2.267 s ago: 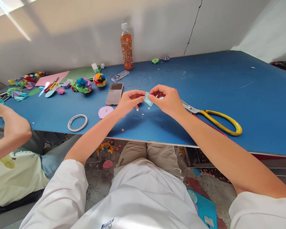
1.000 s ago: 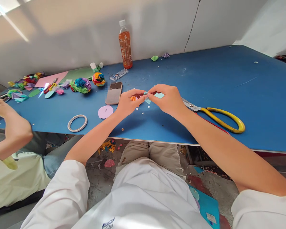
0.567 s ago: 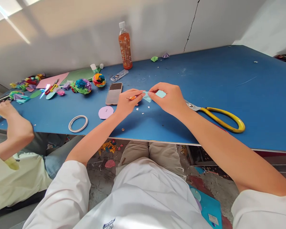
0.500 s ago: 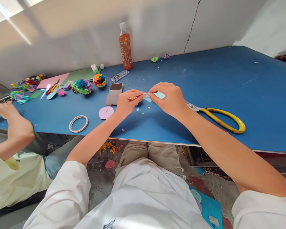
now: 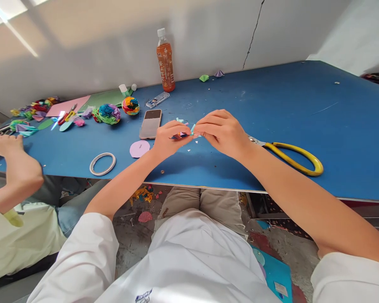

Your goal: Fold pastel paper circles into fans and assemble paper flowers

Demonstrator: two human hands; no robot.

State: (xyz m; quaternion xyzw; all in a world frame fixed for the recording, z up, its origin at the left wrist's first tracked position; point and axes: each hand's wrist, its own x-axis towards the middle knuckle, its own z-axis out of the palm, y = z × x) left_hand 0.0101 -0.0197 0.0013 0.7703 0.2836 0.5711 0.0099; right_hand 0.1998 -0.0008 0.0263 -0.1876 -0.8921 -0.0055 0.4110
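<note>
Two hands pinch a small folded paper piece over the blue worktop (image 5: 271, 105).

The left hand (image 5: 168, 139) and right hand (image 5: 222, 132) meet fingertip to fingertip, each grip closed on the light-blue paper piece (image 5: 192, 129) held just above the worktop. Yellow-handled scissors (image 5: 290, 153) lie at 3 o'clock of the hands, a phone (image 5: 150, 123) at 10 o'clock, a tape ring (image 5: 102, 163) at 8 o'clock.

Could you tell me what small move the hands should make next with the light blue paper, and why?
Probably press the fold flat: the left hand and right hand pinch the light blue paper piece between their fingertips, just above the blue table.
</note>
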